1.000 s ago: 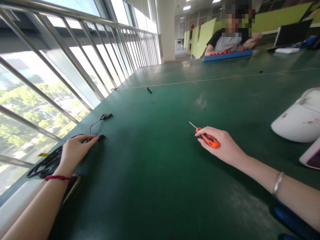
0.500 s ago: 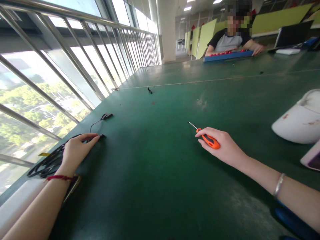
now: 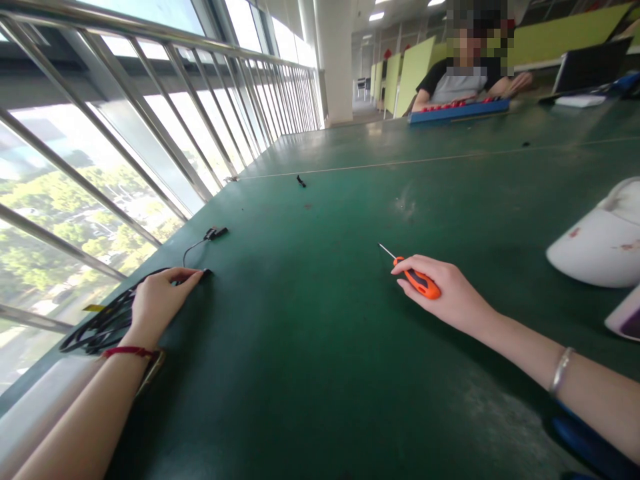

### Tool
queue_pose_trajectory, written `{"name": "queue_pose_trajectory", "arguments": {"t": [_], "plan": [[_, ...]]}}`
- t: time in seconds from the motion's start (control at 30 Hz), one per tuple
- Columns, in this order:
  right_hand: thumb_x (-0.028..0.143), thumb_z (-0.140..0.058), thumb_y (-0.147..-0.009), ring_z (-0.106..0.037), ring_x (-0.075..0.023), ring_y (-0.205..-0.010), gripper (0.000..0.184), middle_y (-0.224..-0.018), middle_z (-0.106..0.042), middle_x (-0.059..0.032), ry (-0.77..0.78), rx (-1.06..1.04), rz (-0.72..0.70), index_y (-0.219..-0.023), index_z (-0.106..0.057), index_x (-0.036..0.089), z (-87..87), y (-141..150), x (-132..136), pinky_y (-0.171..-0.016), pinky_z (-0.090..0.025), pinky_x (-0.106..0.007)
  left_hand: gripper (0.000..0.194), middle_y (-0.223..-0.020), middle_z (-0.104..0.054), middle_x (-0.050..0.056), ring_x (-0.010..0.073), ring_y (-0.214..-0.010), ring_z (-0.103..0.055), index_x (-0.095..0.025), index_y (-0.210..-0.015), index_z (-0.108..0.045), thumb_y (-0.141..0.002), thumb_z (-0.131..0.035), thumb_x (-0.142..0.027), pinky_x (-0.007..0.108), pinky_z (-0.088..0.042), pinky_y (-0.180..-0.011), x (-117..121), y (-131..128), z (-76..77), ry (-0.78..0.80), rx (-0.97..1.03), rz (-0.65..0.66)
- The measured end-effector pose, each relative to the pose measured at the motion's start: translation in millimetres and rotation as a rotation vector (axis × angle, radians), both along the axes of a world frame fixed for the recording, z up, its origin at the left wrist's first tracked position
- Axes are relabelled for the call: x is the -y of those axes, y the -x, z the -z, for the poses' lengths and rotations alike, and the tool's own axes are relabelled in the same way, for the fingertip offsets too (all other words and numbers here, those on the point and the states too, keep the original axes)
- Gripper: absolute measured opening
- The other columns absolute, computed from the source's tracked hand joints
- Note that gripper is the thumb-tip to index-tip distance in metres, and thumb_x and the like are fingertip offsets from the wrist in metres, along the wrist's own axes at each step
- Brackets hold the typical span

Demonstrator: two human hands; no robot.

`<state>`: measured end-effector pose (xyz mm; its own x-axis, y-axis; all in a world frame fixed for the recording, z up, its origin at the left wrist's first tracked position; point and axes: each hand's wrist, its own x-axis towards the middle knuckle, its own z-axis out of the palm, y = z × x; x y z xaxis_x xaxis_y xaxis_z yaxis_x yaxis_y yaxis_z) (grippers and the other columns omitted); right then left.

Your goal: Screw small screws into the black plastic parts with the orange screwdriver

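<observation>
One green table (image 3: 310, 320) bears a coiled black cable (image 3: 107, 319) near the railing (image 3: 135, 28). The right hand (image 3: 453, 290) holds an orange screwdriver (image 3: 427, 287); the left hand (image 3: 160, 297) (in a narrow pinch) grips a small black piece (image 3: 207, 273). Moving that would call for a steady pinch.

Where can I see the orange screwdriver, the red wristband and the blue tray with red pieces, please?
Orange screwdriver (image 3: 419, 281): head view, on its handle.
Red wristband (image 3: 130, 350): head view, middle of the band.
Blue tray (image 3: 459, 115): head view, on its near wall.
</observation>
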<state>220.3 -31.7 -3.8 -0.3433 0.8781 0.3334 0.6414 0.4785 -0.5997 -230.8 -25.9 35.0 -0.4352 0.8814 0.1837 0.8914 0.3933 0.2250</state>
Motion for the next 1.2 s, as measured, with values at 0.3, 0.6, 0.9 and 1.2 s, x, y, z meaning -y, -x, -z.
{"name": "queue_pose_trajectory", "arguments": {"t": [0.3,0.6,0.9,1.2], "plan": [[0.023,-0.054,-0.08,-0.062,-0.0186,-0.082,0.015,-0.096,-0.064,-0.0052,0.022,0.012,0.0,-0.094,-0.061,0.021,0.6,-0.3,-1.1,-0.076,-0.049,-0.036,0.044,-0.087,-0.067,0.004,0.0216,-0.077,-0.058,-0.018,-0.097,-0.069,-0.073,-0.053,-0.051,0.025,-0.038,-0.062,-3.1,4.8,-0.9,0.051,0.027,0.019],[0.023,-0.053,-0.08,-0.062,-0.0189,-0.081,0.016,-0.095,-0.064,-0.0053,0.005,0.023,-0.006,-0.094,-0.061,0.022,2.2,-0.6,-1.7,-0.075,-0.049,-0.037,0.038,-0.098,-0.065,0.009,0.026,-0.094,-0.056,-0.017,-0.099,-0.062,-0.08,-0.045,-0.046,0.03,-0.041,-0.074,-10.7,8.5,9.0,0.07,-0.07,0.065],[0.025,-0.054,-0.08,-0.061,-0.0193,-0.082,0.016,-0.096,-0.064,-0.0054,0.028,0.015,-0.004,-0.095,-0.061,0.021,0.9,0.0,-0.4,-0.077,-0.049,-0.039,0.04,-0.101,-0.066,0.008,0.0257,-0.096,-0.058,-0.018,-0.098,-0.065,-0.075,-0.051,-0.048,0.03,-0.043,-0.076,-5.1,8.0,9.4,0.008,-0.1,0.075],[0.03,-0.055,-0.081,-0.063,-0.0187,-0.084,0.015,-0.095,-0.066,-0.0039,-0.022,-0.091,0.041,-0.092,-0.061,0.022,-3.3,5.6,1.8,-0.078,-0.05,-0.035,0.03,-0.09,-0.069,0.005,0.018,-0.082,-0.063,-0.017,-0.094,-0.064,-0.073,-0.062,-0.038,0.028,-0.05,-0.077,-12.4,-98.5,-2.0,-0.194,0.353,0.515]]}}
